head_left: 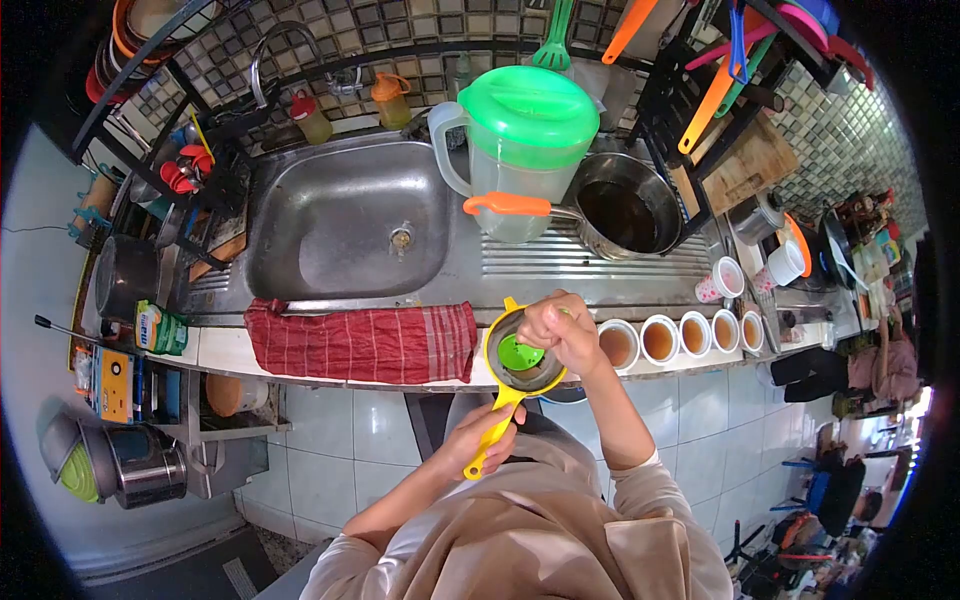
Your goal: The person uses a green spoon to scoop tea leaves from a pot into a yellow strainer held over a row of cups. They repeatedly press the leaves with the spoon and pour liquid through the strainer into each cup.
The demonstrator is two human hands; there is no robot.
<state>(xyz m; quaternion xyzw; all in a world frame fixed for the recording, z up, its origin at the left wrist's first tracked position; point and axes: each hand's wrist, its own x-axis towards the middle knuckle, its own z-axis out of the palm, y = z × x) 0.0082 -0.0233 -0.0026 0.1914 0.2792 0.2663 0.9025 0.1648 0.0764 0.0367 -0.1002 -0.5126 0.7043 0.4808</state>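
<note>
My left hand (480, 442) is closed around the handle of a yellow-rimmed strainer (497, 395), held level at the counter's front edge. Inside its mesh sits the round bowl of a green ladle (520, 352). My right hand (562, 332) makes a fist over the strainer, gripping the ladle, whose handle is mostly covered by my fingers. What lies under the strainer is hidden. Just right of my right hand, a row of several white cups (660, 340) holds brown liquid. Left of the strainer lies a folded red checked cloth (362, 342).
Behind stand a green-lidded pitcher (530, 150) and a pot (628, 208) of dark liquid, its orange-gripped handle pointing left. A steel sink (350, 220) is at left. Pink-patterned cups (720, 282) lie tilted at right. Utensils hang from a black rack (690, 110). Other people are far right.
</note>
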